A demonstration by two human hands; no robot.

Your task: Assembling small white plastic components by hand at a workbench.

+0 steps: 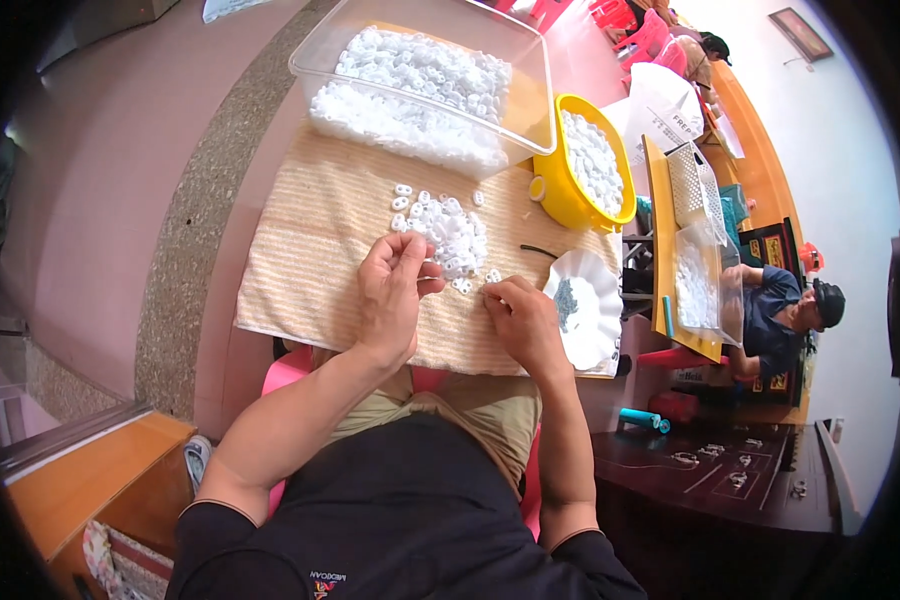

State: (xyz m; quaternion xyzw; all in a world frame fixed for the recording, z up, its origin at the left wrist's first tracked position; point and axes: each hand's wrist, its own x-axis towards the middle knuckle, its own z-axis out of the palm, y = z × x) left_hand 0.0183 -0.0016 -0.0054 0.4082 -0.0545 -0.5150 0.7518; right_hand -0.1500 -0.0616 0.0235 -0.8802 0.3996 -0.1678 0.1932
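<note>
A loose pile of small white plastic pieces with holes (452,232) lies on a striped beige cloth (310,240) in front of me. My left hand (395,295) is at the pile's near left edge, thumb and forefinger closed together. White shows by those fingertips, but I cannot tell if a piece is held or lies behind. My right hand (522,318) is closed in a pinch over the cloth, just right of a few stray white pieces (462,286); what it pinches is too small to make out. Right of it sits a white fluted dish (595,325) holding small dark grey bits (567,305).
A clear plastic bin (525,75) of white pieces stands at the cloth's far side, beside a yellow basin (558,180) of similar pieces. A thin dark stick (538,250) lies near the dish. Another person (780,310) sits at a table on the right with a clear tub (710,310).
</note>
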